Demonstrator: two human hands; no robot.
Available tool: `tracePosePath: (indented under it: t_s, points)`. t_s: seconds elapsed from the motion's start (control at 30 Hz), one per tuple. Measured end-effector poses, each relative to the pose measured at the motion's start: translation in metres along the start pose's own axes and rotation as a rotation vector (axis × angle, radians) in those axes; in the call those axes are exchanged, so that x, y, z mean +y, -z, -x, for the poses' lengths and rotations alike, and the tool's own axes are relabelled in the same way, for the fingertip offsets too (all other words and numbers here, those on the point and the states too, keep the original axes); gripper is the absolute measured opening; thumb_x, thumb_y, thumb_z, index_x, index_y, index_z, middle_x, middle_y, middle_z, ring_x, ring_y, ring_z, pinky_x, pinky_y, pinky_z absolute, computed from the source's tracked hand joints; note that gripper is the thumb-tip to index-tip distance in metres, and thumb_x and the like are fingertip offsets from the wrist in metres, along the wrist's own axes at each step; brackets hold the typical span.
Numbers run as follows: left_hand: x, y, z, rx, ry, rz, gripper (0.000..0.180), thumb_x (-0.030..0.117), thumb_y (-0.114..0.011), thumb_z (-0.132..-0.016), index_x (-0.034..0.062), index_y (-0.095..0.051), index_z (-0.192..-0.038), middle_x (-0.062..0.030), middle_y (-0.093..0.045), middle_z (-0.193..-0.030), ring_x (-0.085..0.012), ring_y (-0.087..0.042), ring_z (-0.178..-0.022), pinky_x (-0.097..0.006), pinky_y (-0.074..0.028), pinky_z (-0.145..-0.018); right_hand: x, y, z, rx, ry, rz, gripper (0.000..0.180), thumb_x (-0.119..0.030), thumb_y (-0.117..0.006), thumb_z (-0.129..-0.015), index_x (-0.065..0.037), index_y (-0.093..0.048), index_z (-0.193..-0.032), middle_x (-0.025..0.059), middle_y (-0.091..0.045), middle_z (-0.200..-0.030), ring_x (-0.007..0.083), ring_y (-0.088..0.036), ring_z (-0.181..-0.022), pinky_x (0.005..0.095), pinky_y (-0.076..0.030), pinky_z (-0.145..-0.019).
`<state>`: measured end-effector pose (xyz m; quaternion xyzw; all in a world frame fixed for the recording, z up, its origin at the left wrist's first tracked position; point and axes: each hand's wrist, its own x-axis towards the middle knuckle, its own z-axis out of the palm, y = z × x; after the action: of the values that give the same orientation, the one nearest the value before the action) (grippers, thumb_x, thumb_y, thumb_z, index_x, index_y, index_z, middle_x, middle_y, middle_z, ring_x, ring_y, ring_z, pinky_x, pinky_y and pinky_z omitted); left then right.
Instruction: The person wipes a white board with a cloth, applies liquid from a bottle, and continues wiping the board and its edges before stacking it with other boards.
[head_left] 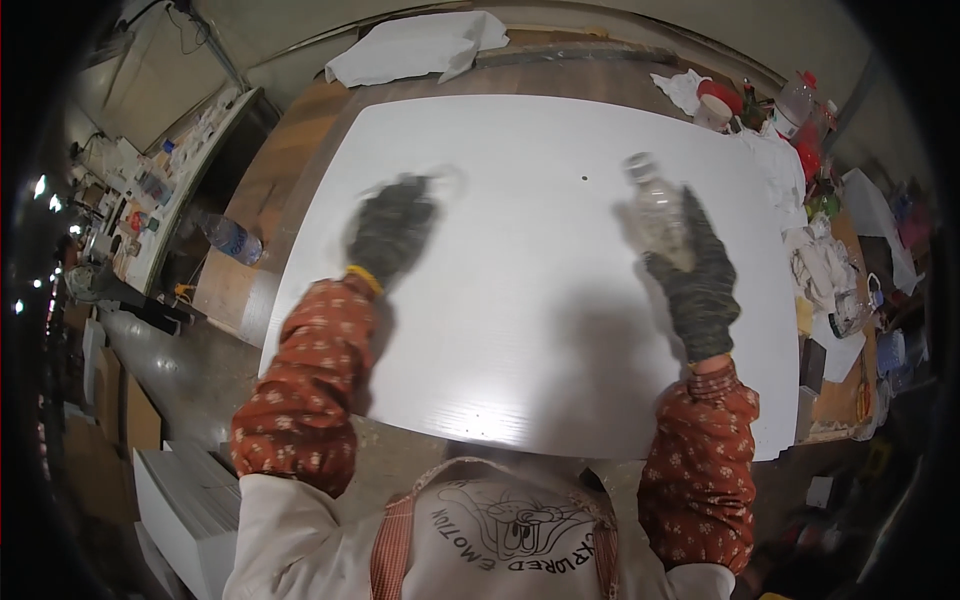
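Note:
A large white panel (500, 330) lies flat in front of me, with a small dark spot at its upper right. My right hand (703, 290), in a dark grey-green glove, is wrapped round a clear plastic bottle (662, 215). The bottle tilts, its neck pointing up and left over the panel, and its contents look pale. Over the panel's left part is my left hand (393, 228), gloved the same way and blurred by motion. Its fingers look curled, with a faint pale shape at their tips that I cannot make out.
Beneath the panel is a wooden table (300, 140). White sheeting (420, 48) lies at the back. Bottles, rags (822, 270) and a tub (713, 112) crowd the right side. Another plastic bottle (232, 238) lies on the left. White boards (190, 500) are stacked at the lower left.

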<state>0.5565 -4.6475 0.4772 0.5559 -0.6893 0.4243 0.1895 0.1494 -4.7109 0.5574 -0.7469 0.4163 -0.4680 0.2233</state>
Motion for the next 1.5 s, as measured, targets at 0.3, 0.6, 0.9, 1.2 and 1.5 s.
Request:
tracePosePath:
  t_s: [0.3, 0.6, 0.9, 1.2, 1.5]
  points:
    - [0.094, 0.04, -0.07, -0.367, -0.05, 0.502, 0.03, 0.03, -0.052, -0.092, 0.0085, -0.059, -0.112, -0.0146, -0.052, -0.129, -0.0349, -0.051, -0.115, -0.05, -0.041, -0.096, 0.041, 0.053, 0.011, 0.509, -0.243, -0.086, 0.08, 0.004, -0.075, -0.074, -0.009, -0.038, -0.144, 0.0096, -0.046, -0.141, 0.0223, -0.046, -0.127, 0.0342, -0.038, -0.107]
    - [0.155, 0.076, -0.066, -0.365, -0.155, 0.377, 0.034, 0.031, -0.055, -0.094, 0.01, -0.058, -0.12, -0.0081, -0.055, -0.132, -0.0252, -0.049, -0.122, -0.041, -0.039, -0.103, 0.051, 0.049, 0.015, 0.488, -0.068, 0.055, 0.069, -0.011, -0.075, -0.078, -0.003, -0.044, -0.139, 0.012, -0.054, -0.134, 0.0221, -0.055, -0.117, 0.0348, -0.041, -0.102]
    - [-0.005, 0.134, 0.048, -0.499, 0.139, -0.136, 0.034, 0.015, -0.054, -0.095, 0.0034, -0.053, -0.127, -0.0164, -0.053, -0.133, -0.03, -0.05, -0.123, -0.041, -0.038, -0.105, 0.029, 0.033, 0.012, 0.354, -0.041, 0.025, 0.069, -0.008, -0.074, -0.081, -0.005, -0.041, -0.142, 0.0124, -0.05, -0.139, 0.0218, -0.051, -0.123, 0.0344, -0.04, -0.103]
    - [0.106, 0.174, 0.001, -0.47, 0.079, 0.214, 0.036, 0.035, -0.054, -0.092, 0.0099, -0.061, -0.117, -0.0115, -0.057, -0.126, -0.0269, -0.049, -0.122, -0.042, -0.04, -0.099, 0.023, 0.03, 0.02, 0.211, 0.059, 0.132, 0.068, -0.011, -0.074, -0.077, -0.007, -0.046, -0.139, 0.0141, -0.056, -0.131, 0.0237, -0.055, -0.118, 0.0365, -0.043, -0.102]
    - [-0.007, 0.189, 0.075, -0.46, 0.696, 0.149, 0.032, 0.023, -0.052, -0.094, 0.0058, -0.059, -0.12, -0.0178, -0.06, -0.122, -0.0359, -0.053, -0.115, -0.045, -0.038, -0.101, -0.026, -0.011, 0.038, -0.186, 0.498, 0.706, 0.057, -0.016, -0.066, -0.074, -0.016, -0.056, -0.131, 0.0088, -0.064, -0.111, 0.0284, -0.058, -0.101, 0.0424, -0.045, -0.09]
